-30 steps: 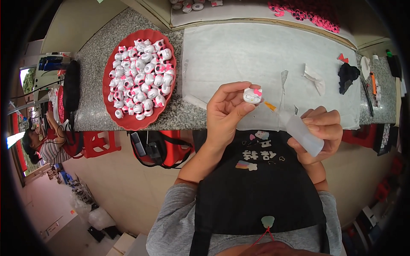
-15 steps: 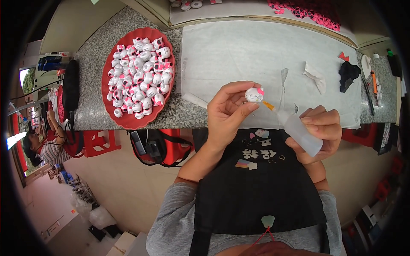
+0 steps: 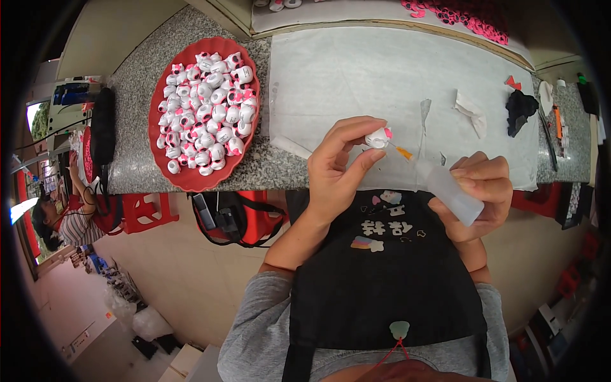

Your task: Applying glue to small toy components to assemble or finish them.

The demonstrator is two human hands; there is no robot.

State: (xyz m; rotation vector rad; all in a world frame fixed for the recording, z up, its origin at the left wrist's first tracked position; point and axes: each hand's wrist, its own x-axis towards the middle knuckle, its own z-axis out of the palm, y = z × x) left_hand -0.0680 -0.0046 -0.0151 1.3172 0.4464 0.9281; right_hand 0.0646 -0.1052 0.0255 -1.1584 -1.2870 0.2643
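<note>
Two bare hands meet near the centre of the frame: the left hand [image 3: 337, 169] pinches a small white figurine [image 3: 378, 137] with a pink bow between thumb and fingertips, while the right hand [image 3: 478, 194] is wrapped around a translucent squeeze bottle [image 3: 450, 192]. Its orange nozzle tip [image 3: 402, 151] points up-left, just beside the figurine — contact cannot be told. At upper left, a red tray [image 3: 167, 173] heaped with similar white-and-pink figurines sits on the speckled counter [image 3: 137, 67], beside a white mat [image 3: 356, 76].

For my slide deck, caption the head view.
Left hand holds small white-pink figurine; right hand aims squeeze bottle at it.
</note>
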